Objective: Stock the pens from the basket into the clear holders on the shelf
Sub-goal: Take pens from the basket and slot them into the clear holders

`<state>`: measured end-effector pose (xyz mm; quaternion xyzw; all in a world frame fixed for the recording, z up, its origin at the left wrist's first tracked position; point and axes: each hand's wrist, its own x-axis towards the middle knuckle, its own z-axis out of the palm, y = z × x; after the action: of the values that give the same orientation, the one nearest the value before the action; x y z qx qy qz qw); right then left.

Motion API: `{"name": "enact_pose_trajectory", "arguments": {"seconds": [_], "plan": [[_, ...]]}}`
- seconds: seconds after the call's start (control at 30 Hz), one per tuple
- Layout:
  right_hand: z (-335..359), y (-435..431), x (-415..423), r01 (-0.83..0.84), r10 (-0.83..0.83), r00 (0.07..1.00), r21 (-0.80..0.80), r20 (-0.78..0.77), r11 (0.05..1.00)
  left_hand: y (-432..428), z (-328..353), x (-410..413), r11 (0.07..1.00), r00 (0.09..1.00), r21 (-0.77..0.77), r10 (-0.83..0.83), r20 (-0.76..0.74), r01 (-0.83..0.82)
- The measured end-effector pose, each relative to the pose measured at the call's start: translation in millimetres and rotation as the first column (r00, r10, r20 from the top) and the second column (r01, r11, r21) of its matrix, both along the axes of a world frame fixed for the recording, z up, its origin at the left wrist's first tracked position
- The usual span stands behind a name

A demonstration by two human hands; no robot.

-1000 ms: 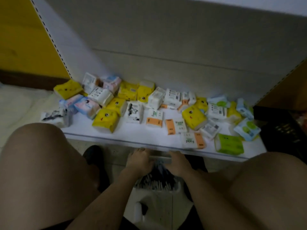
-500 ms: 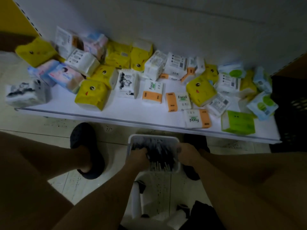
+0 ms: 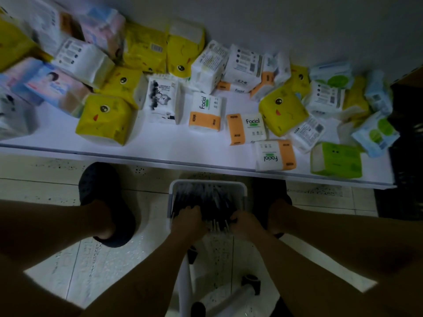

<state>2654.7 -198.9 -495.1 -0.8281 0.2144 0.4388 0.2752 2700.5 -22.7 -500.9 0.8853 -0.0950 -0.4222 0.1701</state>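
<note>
Both arms reach down into basket [image 3: 207, 183]. Left hand [image 3: 186, 223] and right hand [image 3: 245, 225] clench pens [image 3: 212, 202] at basket's near side.

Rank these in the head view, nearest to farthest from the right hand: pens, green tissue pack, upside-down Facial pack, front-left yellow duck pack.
1. pens: in the basket, under the right hand.
2. upside-down Facial pack: at the shelf edge, just beyond the hand.
3. green tissue pack: shelf edge, farther right.
4. front-left yellow duck pack: on the shelf, far left.
</note>
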Motion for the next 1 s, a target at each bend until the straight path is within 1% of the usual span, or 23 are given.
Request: {"name": "enact_pose_trajectory", "arguments": {"seconds": [0.1,0.2,0.27,0.33,0.43,0.47,0.53,0.63,0.77,0.9,1.0], "plan": [[0.0,-5.3,3.5,0.048,-0.048,0.999,-0.019,0.013,0.999,-0.2,5.4,0.7,0.996,0.996,-0.038,0.076,-0.039,-0.078],[-0.3,-8.8,9.0,-0.015,0.014,1.000,-0.043,-0.020,0.999,1.1,11.2,-3.0,0.972,0.973,-0.042,0.228,-0.028,-0.229],[-4.8,-9.8,11.8,-0.043,0.040,0.998,-0.057,-0.040,0.997,2.9,11.1,-4.6,0.938,0.939,-0.059,0.338,-0.059,-0.341],[-9.2,-9.1,13.4,-0.053,0.049,0.997,-0.065,-0.060,0.996,4.6,11.1,-4.0,0.900,0.902,-0.100,0.410,-0.136,-0.424],[-11.7,-6.4,14.2,-0.072,0.068,0.994,-0.045,-0.083,0.996,7.1,13.1,0.4,0.819,0.825,-0.166,0.500,-0.263,-0.550],[-13.6,-5.9,14.0,-0.063,0.061,0.995,-0.026,-0.083,0.998,7.4,16.3,2.3,0.806,0.808,-0.165,0.508,-0.300,-0.568],[-19.2,-6.6,13.7,-0.047,0.046,0.996,-0.003,-0.076,0.999,7.4,23.6,6.7,0.810,0.785,-0.133,0.492,-0.376,-0.571],[-10.6,-4.8,15.7,-0.077,0.076,0.997,-0.048,-0.035,0.996,8.3,31.0,11.0,0.804,0.734,-0.059,0.506,-0.453,-0.592],[9.1,2.3,20.0,-0.156,0.161,0.986,-0.110,0.045,0.982,9.4,37.0,7.1,0.787,0.703,0.001,0.551,-0.449,-0.616],[30.5,6.0,24.5,-0.032,0.041,0.993,-0.082,0.113,0.996,6.0,49.2,4.6,0.749,0.690,-0.048,0.581,-0.431,-0.661],[50.6,11.5,22.2,0.066,-0.067,0.987,0.013,0.143,0.998,2.9,60.0,1.8,0.765,0.766,-0.167,0.551,-0.331,-0.622]]}}
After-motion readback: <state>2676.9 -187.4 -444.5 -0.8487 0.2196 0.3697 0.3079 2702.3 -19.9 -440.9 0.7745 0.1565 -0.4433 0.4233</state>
